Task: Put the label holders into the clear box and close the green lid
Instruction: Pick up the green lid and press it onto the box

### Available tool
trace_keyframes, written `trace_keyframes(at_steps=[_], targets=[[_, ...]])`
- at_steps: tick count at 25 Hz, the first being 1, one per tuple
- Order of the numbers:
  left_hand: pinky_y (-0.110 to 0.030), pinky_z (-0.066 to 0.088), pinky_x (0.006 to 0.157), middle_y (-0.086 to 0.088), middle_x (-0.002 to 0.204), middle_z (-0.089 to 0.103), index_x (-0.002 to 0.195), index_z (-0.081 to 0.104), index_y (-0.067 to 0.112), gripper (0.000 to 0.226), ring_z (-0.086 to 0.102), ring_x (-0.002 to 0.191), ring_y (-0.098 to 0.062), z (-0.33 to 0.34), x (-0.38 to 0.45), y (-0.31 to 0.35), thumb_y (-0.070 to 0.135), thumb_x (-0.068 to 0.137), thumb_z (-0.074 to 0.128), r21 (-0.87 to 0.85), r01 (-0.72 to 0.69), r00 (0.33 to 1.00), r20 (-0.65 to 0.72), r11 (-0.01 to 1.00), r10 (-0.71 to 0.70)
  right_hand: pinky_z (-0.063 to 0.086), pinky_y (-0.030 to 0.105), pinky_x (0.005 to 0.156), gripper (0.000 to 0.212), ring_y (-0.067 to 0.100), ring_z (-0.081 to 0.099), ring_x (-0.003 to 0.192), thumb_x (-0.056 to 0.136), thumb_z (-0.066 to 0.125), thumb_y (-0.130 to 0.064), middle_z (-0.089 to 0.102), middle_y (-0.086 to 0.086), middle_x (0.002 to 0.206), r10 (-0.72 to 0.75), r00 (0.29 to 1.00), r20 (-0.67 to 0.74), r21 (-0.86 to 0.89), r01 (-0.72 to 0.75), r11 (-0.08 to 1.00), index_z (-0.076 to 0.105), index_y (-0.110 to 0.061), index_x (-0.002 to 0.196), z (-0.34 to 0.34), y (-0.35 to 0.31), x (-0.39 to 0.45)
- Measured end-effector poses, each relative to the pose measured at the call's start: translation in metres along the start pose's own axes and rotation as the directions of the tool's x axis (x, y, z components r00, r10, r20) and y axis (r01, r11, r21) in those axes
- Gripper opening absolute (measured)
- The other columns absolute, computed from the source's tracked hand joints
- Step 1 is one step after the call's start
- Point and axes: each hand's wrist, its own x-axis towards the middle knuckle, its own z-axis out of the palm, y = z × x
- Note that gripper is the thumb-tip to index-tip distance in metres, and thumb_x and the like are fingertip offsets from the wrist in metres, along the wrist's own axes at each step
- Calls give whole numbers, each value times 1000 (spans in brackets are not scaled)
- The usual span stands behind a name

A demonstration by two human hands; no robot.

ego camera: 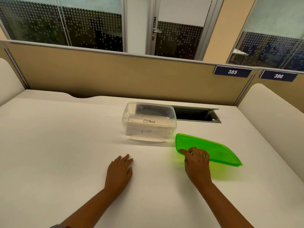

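A person stands at a white desk (57,145), both bare forearms reaching out over it. The clear box (148,122) sits on the desk toward twelve o'clock from the hands, open at the top, and the label holders (148,121) are already inside it: the upper one carries a card that reads "OSTRICH", and below it, through the near wall, a second card shows with fainter writing that may say "LION", though it is too blurred through the plastic to be sure. The green lid (213,149) is off the box, lying at about four o'clock from it and just beside its near right corner, tilted so that its near left edge is raised off the desk and throws a green tint onto the surface beneath. The right hand (196,163) has taken hold of that raised edge, fingers (199,151) curled over the top of the rim and the thumb stretched out along the edge toward ten o'clock. The left hand (119,171) lies at nine o'clock from the right hand, well apart from it, palm down and flat on the desk with its fingers relaxed and spread a little, gripping nothing. Behind the box, at about two o'clock from it, a cable hatch (196,114) is sunk into the desk top with its flap open. A tan partition (115,74) runs along the far edge of the desk and bears two dark number plates, 385 (232,71) and 386 (278,76), toward one o'clock.
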Motion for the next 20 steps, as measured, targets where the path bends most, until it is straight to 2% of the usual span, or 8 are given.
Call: trace_keyframes(at_steps=[4,8,10,12,14,16,18,20], targets=[[-26,24,112,6,149,36,137,39,25,48,31,138,-14,-12,-2,42,27,91,50,-167,-212,976,-92,963,199,34,40,83,25,28,61,74,72,55,-15,59,2,77,25,999,-45,70,-21,997,70,-24,89,-27,-19,-6],[-14,21,107,10,150,32,140,28,29,59,30,136,-8,-22,-2,82,34,87,55,-215,-386,922,-115,897,369,34,40,88,19,23,59,84,77,57,-17,60,0,83,-49,999,22,228,43,973,68,-24,91,-54,-42,-4],[-13,23,105,9,149,35,139,32,27,60,34,134,-8,-28,1,96,30,85,59,-291,-387,922,-123,875,366,25,36,92,21,19,55,93,81,52,-22,59,-2,90,-110,991,75,316,81,945,66,-26,97,-63,-57,-2],[-16,35,98,3,140,48,130,45,20,49,49,123,-13,-37,5,101,21,84,63,-344,-398,917,-180,850,356,20,31,90,24,18,53,94,82,46,-27,59,-2,92,-142,988,64,392,106,914,65,-25,96,-73,-68,3],[-17,44,86,-2,124,58,120,53,16,40,59,106,-14,-51,6,97,17,82,65,-316,-442,890,-267,839,368,21,30,89,21,18,56,87,82,47,-32,61,-2,86,-150,989,-17,384,145,912,65,-23,88,-83,-69,12],[-14,43,78,-5,109,62,111,57,12,34,58,95,-9,-67,9,85,18,79,67,-299,-465,862,-367,833,350,23,32,87,24,20,59,77,83,46,-40,61,-4,76,-178,975,-132,286,209,935,61,-23,77,-89,-62,21],[-19,44,78,-5,100,64,102,58,9,28,55,89,-6,-85,16,70,18,78,69,-332,-428,856,-448,841,258,24,35,87,30,22,58,73,85,41,-45,59,-3,72,-165,972,-166,248,203,947,58,-22,74,-90,-49,31],[-32,48,77,-2,92,62,94,57,9,22,57,84,-15,-102,23,58,18,78,69,-393,-354,871,-470,849,146,25,36,87,33,24,59,79,85,41,-47,62,-1,78,-96,982,-165,293,141,946,60,-21,80,-89,-32,41]])
